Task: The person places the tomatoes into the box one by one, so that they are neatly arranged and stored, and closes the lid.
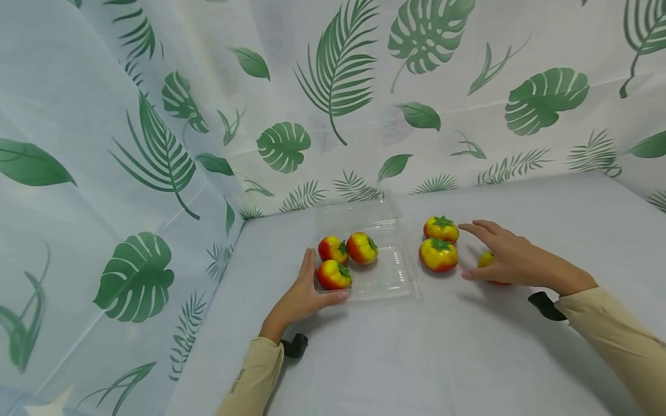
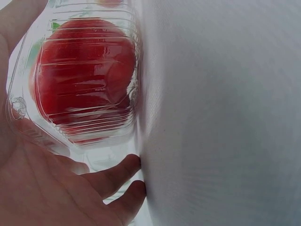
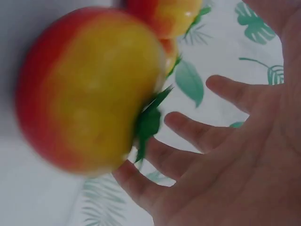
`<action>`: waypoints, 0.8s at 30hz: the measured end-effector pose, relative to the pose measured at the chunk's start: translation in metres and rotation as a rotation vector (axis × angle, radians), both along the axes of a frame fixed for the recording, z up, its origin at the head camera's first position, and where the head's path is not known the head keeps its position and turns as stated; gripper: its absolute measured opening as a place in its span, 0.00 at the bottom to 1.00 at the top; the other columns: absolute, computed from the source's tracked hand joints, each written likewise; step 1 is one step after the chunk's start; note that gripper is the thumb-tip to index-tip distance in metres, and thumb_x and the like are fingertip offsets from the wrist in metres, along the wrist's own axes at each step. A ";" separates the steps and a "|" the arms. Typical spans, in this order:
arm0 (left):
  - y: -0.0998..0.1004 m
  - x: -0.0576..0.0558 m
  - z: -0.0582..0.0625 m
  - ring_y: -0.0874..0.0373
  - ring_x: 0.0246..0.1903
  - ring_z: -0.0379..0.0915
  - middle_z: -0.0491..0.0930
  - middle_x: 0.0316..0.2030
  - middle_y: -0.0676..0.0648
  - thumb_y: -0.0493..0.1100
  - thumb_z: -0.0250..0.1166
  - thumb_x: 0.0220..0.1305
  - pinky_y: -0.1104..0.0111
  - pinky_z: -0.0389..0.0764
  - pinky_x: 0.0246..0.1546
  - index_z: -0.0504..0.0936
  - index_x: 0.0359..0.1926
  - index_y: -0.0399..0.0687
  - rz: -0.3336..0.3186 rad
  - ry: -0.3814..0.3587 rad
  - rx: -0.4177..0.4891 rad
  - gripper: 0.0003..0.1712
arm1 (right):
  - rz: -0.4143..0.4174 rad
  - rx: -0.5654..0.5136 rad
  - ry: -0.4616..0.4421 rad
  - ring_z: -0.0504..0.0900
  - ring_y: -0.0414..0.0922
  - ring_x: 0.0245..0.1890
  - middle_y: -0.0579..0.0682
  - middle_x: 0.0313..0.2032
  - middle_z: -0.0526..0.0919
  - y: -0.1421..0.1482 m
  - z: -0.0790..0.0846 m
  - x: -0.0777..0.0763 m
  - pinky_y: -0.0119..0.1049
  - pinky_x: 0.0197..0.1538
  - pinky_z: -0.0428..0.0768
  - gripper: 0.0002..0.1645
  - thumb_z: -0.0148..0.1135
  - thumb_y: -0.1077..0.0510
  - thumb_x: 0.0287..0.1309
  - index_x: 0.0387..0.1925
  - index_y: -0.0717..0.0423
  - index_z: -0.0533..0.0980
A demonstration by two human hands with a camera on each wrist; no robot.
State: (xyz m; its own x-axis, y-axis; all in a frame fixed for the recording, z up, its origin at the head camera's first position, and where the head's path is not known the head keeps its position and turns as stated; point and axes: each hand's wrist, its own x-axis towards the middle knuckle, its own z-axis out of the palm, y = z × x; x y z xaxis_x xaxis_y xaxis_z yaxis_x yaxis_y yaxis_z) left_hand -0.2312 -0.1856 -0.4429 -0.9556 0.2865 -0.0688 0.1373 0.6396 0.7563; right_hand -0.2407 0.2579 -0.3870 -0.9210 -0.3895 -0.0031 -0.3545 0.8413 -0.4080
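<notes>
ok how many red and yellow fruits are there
6: three fruits in the clear container, two fruits on the table to its right, and one fruit partly hidden by the right hand in the head view.

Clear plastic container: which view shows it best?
The head view: the open container shows nearly whole, lid included. The left wrist shows only a ribbed section close up; the right wrist, none of it.
</notes>
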 end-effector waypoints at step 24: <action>0.000 0.001 0.003 0.44 0.84 0.30 0.26 0.86 0.44 0.72 0.76 0.58 0.42 0.47 0.79 0.32 0.87 0.47 -0.014 0.004 0.001 0.79 | -0.001 -0.029 -0.056 0.77 0.66 0.54 0.72 0.58 0.75 0.045 -0.015 0.011 0.72 0.61 0.75 0.47 0.84 0.55 0.53 0.66 0.72 0.69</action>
State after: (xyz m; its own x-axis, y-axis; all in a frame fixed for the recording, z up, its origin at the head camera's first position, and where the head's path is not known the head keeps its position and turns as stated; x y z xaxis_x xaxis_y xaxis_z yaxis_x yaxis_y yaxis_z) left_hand -0.2303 -0.1857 -0.4394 -0.9517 0.3000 -0.0648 0.1493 0.6371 0.7562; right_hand -0.2301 0.3027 -0.4022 -0.9201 -0.3894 -0.0437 -0.3295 0.8292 -0.4515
